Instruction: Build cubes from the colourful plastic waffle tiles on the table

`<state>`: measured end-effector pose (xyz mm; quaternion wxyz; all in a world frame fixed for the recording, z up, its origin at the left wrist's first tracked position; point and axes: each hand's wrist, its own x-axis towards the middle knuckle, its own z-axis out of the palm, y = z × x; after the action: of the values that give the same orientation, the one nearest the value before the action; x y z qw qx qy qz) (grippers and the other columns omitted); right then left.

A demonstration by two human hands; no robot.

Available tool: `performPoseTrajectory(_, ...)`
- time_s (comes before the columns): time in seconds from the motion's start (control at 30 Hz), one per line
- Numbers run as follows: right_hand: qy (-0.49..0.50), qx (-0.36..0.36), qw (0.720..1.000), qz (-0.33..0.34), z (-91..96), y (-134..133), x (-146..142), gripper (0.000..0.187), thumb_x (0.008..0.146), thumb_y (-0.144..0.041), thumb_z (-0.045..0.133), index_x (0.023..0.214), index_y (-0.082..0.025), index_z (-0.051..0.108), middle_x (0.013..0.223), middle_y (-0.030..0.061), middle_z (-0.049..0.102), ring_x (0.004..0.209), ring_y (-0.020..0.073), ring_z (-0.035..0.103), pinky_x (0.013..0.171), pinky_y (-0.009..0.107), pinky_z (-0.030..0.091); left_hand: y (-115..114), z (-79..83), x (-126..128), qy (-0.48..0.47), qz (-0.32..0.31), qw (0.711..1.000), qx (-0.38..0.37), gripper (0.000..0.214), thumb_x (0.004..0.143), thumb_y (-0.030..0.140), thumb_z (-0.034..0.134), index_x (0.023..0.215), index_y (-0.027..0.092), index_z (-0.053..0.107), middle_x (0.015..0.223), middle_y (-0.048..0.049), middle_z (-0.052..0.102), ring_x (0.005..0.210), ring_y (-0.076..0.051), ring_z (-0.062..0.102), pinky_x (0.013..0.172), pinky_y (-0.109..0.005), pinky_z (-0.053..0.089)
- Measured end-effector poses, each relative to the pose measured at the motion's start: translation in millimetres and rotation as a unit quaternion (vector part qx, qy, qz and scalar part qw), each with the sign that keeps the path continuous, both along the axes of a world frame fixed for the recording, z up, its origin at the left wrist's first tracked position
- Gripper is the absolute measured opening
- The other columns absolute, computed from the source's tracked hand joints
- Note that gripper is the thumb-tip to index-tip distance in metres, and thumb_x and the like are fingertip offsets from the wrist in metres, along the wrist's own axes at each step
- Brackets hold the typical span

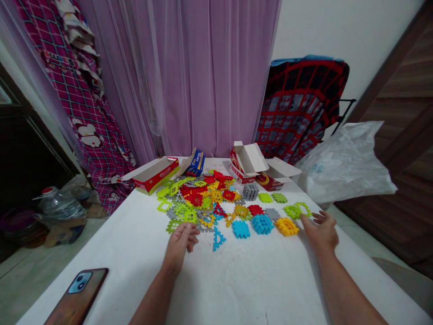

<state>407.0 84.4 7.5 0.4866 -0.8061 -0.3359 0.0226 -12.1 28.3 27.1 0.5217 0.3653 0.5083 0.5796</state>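
Observation:
My left hand hovers at the near edge of a heap of plastic interlocking tiles, its fingers loosely curled and apart, with nothing visible in them. Just right of it lies a blue triangular tile. On the right side of the table my right hand has thumb and fingers apart, right beside a green open-frame tile; whether it touches that tile I cannot tell. Next to the frame are green tiles and a stack of yellow tiles. Further left sit a blue stack and a blue square tile.
Behind the heap stand an open red box, a blue box and opened red-and-white cartons. A grey stack stands upright. A phone lies at front left. A white plastic bag hangs at the right edge.

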Motion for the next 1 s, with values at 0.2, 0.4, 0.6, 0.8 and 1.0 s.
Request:
performPoseTrajectory(0.2,-0.019,-0.033,0.999,0.034,0.9,1.0,-0.5,0.063,0.063,-0.054,0.065,0.114,-0.022,0.046,0.106,0.0099,0.066,0.101,0.0312,0.061,0.085,0.047,0.046,0.1,2.2,0.4,0.007,-0.003,1.0,-0.006,0.056,0.061,0.065,0.07,0.081,0.014,0.063,0.067,-0.002,0.065,0.051,-0.009,0.054,0.038,-0.018,0.036)
performPoseTrajectory(0.4,-0.027,-0.049,0.997,0.046,-0.2,1.8,-0.8,0.065,0.063,-0.056,0.063,0.116,-0.022,0.046,0.108,0.0114,0.067,0.104,0.033,0.061,0.086,0.047,0.046,-0.1,0.8,0.6,0.011,-0.004,1.0,-0.005,0.053,0.061,0.064,0.071,0.08,0.015,0.063,0.067,-0.0021,0.066,0.051,-0.009,0.054,0.039,-0.018,0.035)
performPoseTrajectory(0.6,-0.042,-0.053,0.996,0.063,-4.9,4.1,3.2,0.068,0.064,-0.058,0.062,0.119,-0.022,0.046,0.111,0.0123,0.067,0.107,0.034,0.06,0.088,0.049,0.046,0.0,0.8,1.1,0.01,-0.007,1.0,-0.004,0.053,0.061,0.063,0.071,0.08,0.015,0.062,0.067,-0.0016,0.066,0.051,-0.009,0.053,0.039,-0.018,0.035)
performPoseTrajectory(0.8,-0.043,-0.074,0.994,0.066,-3.2,3.5,2.3,0.067,0.066,-0.056,0.062,0.121,-0.02,0.046,0.112,0.0127,0.067,0.109,0.0346,0.06,0.09,0.05,0.046,-1.1,1.2,1.0,0.011,-0.011,1.0,-0.006,0.052,0.062,0.063,0.071,0.081,0.015,0.062,0.068,-0.0014,0.066,0.051,-0.009,0.053,0.039,-0.018,0.035)
performPoseTrajectory(1.0,-0.054,-0.077,0.993,0.066,-4.1,2.5,1.5,0.066,0.066,-0.054,0.061,0.121,-0.02,0.045,0.112,0.0118,0.067,0.109,0.0342,0.06,0.091,0.05,0.046,-0.5,1.2,0.5,0.014,-0.009,1.0,-0.009,0.051,0.062,0.062,0.07,0.081,0.016,0.062,0.067,-0.0011,0.066,0.05,-0.009,0.053,0.039,-0.018,0.035)
